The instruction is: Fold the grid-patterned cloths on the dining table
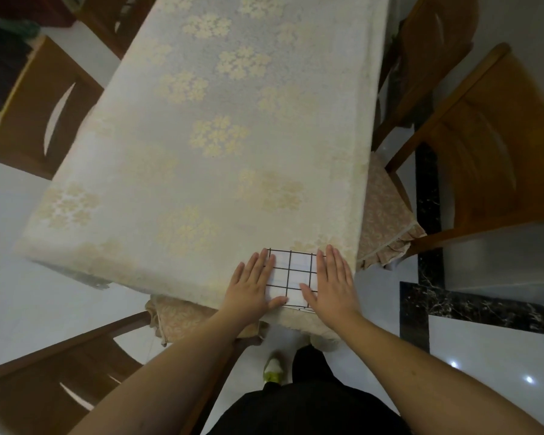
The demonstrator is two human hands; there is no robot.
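Folded white cloth (291,277) with black grid lines, flat and squared at the table's near edge.

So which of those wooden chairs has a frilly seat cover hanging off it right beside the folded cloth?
The chair on the right: its pinkish ruffled seat cover shows just past the table corner nearest the grid-patterned cloth.

Seen from above, a person's two bare forearms reach forward from the bottom of the view, with no sleeves, watch, rings or bracelets visible on either one. The left hand (252,283) and right hand (331,283) are also bare, with short nails. Below the arms, the person wears black clothing (308,403) that covers the torso and legs as one dark shape. One foot shows between the arms, in a pale shoe (272,369) with yellow-green trim around its edge.
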